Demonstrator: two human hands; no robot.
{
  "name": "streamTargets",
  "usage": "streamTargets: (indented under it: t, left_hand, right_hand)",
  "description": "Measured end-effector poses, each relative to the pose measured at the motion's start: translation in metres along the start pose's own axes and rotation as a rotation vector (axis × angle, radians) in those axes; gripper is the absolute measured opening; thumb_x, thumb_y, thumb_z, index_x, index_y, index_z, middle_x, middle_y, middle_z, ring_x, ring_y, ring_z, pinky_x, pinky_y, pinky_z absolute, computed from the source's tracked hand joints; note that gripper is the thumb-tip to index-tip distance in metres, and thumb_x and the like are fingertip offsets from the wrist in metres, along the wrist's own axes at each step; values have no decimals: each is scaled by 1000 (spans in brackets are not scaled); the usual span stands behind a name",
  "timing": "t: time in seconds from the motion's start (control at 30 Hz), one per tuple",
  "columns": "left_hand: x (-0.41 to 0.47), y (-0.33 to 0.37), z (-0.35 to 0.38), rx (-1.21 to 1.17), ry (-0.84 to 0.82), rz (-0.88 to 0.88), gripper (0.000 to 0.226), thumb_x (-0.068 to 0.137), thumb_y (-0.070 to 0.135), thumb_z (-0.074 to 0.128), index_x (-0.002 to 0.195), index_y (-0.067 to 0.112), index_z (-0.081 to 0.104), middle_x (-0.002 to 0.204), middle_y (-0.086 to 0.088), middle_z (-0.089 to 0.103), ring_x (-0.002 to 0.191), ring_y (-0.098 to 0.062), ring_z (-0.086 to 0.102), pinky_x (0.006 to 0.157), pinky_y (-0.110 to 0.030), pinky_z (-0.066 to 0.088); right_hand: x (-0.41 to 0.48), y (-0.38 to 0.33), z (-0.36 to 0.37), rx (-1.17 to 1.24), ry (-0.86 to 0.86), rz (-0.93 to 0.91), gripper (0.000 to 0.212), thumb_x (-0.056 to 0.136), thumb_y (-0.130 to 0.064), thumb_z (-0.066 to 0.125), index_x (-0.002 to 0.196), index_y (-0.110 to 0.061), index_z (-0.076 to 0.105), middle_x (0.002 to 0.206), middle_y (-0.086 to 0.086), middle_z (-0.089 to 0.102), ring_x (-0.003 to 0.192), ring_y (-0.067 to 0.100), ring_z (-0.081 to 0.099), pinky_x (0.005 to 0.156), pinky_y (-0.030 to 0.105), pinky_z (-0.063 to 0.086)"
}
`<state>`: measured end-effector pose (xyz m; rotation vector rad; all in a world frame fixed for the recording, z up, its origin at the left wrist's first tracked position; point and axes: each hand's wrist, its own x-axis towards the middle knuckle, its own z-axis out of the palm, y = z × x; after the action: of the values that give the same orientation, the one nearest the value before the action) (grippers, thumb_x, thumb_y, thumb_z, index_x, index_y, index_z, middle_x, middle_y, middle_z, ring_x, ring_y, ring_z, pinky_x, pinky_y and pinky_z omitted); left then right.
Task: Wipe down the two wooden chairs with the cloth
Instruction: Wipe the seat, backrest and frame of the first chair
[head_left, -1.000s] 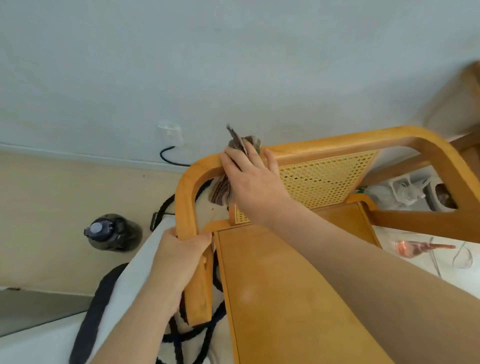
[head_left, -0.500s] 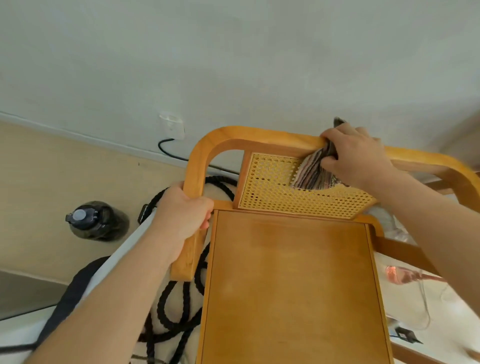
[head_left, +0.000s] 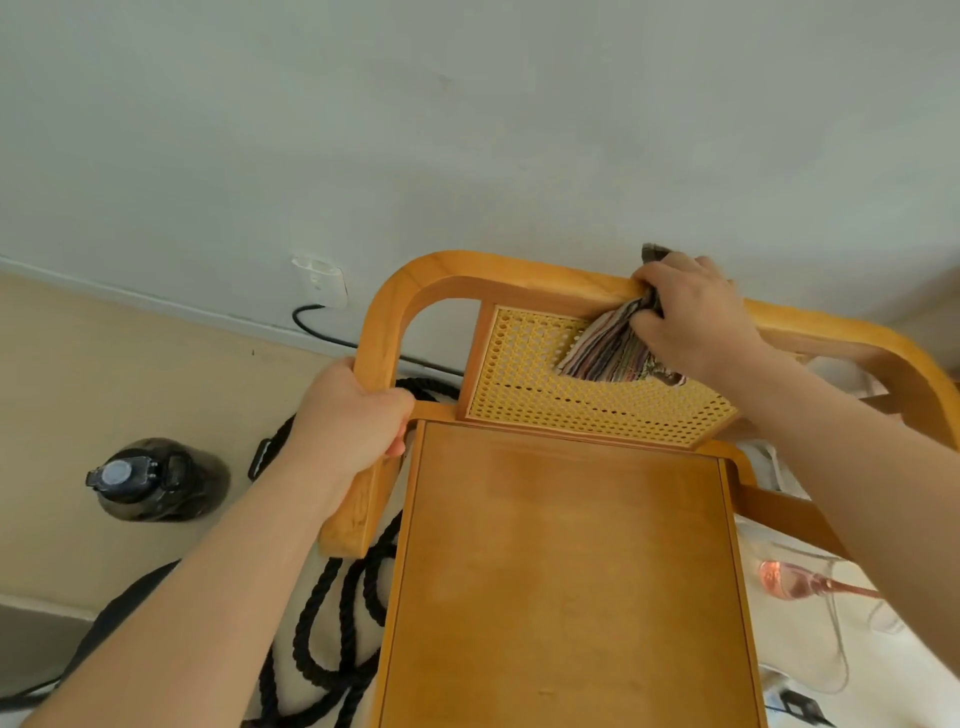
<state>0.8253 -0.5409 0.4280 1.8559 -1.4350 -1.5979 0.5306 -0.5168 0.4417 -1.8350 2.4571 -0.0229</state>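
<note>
A wooden chair with a flat seat, a curved frame and a yellow cane back panel fills the middle of the view. My left hand grips the frame's left upright beside the seat. My right hand grips a striped cloth against the top rail, right of its middle; the cloth hangs down over the cane panel. Only one chair can be made out.
A dark water bottle stands on the beige floor at left. Black rope lies coiled below the chair's left side. A wall socket with a black cable sits on the white wall. A pink object lies at right.
My right hand has slid the cloth along the top rail from the left corner to right of the middle. My left hand has kept its grip on the left upright.
</note>
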Motion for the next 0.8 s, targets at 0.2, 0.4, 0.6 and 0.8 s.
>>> streamTargets:
  t: [0.2, 0.4, 0.6, 0.8]
  left_hand:
    - [39, 28, 12, 38, 38, 34, 8, 77, 6, 52, 83, 11, 55, 69, -11, 60, 46, -18, 59, 68, -42, 58]
    - [42, 35, 14, 69, 47, 39, 8, 77, 6, 53, 83, 11, 55, 71, -13, 61, 47, -20, 60, 63, -42, 57]
    - [36, 35, 13, 142, 105, 53, 3, 76, 10, 54, 74, 13, 54, 66, -10, 63, 47, -19, 64, 64, -42, 58]
    - [31, 29, 13, 350, 255, 206, 28, 82, 35, 55, 68, 11, 60, 66, -12, 68, 60, -29, 66, 61, -41, 56]
  right_hand:
    - [37, 9, 5, -72, 3, 87, 34, 87, -15, 47, 119, -8, 52, 121, 16, 50, 110, 40, 43, 91, 50, 37]
    - [45, 14, 13, -128, 2, 82, 31, 89, -15, 44, 118, -7, 48, 119, 18, 47, 109, 41, 42, 93, 51, 34]
    - [27, 8, 28, -45, 146, 60, 65, 79, 2, 52, 142, -1, 38, 139, 22, 41, 124, 47, 36, 109, 55, 25]
    - [-4, 43, 29, -136, 149, 76, 87, 77, 11, 56, 151, 1, 13, 157, 21, 16, 138, 48, 20, 117, 53, 17]
